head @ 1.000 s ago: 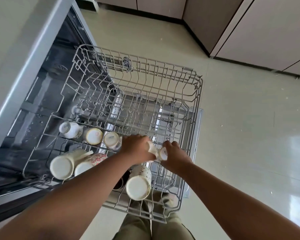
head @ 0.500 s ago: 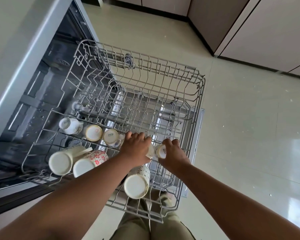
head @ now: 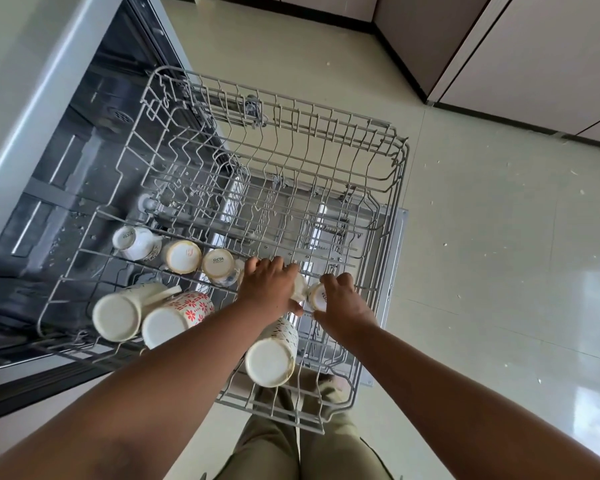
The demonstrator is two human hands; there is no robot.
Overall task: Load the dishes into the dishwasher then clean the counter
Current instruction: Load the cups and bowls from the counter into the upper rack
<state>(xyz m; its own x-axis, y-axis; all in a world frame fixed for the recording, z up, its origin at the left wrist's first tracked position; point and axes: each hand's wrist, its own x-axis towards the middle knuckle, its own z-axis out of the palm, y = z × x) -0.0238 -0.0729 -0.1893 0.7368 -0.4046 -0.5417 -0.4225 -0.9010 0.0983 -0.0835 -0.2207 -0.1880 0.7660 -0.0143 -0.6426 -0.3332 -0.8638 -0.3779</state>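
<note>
- The small white cup [head: 317,296] sits base-up in the middle row of the pulled-out upper rack [head: 378,168], held by the right hand [head: 342,303]; a second small white cup [head: 299,287], mostly hidden, is under the left hand [head: 269,289]; the two cups are just beside each other, perhaps touching
- Judged from this, the step in hand is the loading of the dishes, with both cups being seated between the wires; the counter part of the task is not yet begun
- The next move calls for settling each cup mouth-down so it does not tip, then letting go without knocking the neighbour
- Right fingers [head: 343,280] are curled over the cup's far side, thumb near its base; left fingers [head: 264,266] are bent down over their cup, and how tightly cannot be told
- Further left in that row stand three upturned cups: the printed-base cup [head: 219,265], the yellow-rimmed cup [head: 182,256], the handled cup [head: 134,242]
- Nearer the person lie three taller mugs: the plain mug [head: 118,318], the red-flowered mug [head: 177,315], the speckled mug [head: 272,355]
- Below is the open dishwasher [head: 66,174]; around it the tiled floor [head: 499,254]
</note>
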